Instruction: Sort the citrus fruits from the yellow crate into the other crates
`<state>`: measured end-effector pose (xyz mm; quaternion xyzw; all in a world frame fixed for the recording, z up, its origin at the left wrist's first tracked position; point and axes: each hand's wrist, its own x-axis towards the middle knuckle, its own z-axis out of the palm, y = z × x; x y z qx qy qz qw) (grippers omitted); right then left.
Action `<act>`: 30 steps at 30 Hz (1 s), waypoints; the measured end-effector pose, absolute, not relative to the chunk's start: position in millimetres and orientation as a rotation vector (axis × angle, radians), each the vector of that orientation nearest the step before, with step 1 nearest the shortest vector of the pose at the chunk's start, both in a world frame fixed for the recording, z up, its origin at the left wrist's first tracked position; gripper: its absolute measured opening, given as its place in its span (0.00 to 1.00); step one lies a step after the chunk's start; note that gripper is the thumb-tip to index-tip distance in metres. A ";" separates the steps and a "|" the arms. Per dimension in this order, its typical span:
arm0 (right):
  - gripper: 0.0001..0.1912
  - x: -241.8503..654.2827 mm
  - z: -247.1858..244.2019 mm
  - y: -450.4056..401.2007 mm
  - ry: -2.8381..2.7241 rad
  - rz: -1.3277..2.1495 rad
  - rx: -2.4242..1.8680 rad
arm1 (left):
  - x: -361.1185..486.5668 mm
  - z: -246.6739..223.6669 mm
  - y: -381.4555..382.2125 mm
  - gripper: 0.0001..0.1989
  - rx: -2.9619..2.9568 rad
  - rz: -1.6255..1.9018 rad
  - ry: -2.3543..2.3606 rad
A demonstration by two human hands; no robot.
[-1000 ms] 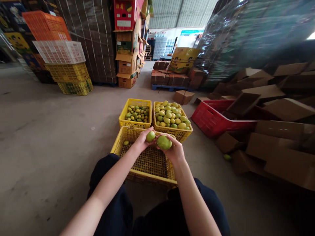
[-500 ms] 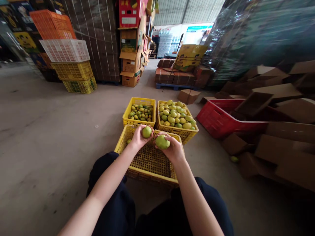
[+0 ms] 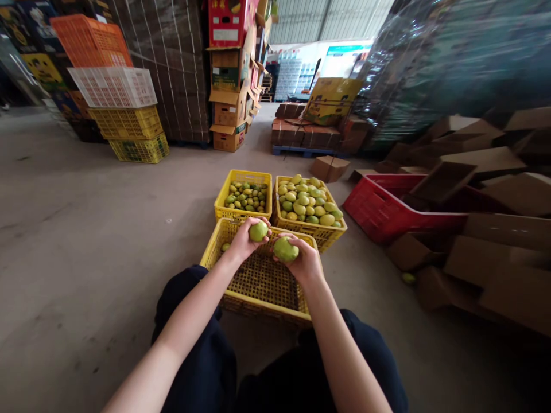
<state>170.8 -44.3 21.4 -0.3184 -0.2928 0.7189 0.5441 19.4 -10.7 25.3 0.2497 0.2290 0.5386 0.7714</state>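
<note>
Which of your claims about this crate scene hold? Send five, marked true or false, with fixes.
1. The left hand holds a green lemon. True.
2. The right hand is gripping the near crate's rim. False: the right hand holds another green lemon above the near yellow crate.
3. Lemons are heaped above the rim of the rear-right yellow crate. True.
4. The orange crate sits under the white one. False: the orange crate is on top of the white crate.
5. The red crate stands to the right of the rear-right yellow crate. True.
</note>
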 end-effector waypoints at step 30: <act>0.18 176.9 20.8 -36.3 -0.451 1.775 -0.829 | 18.0 16.9 4.9 0.22 0.067 1.028 0.314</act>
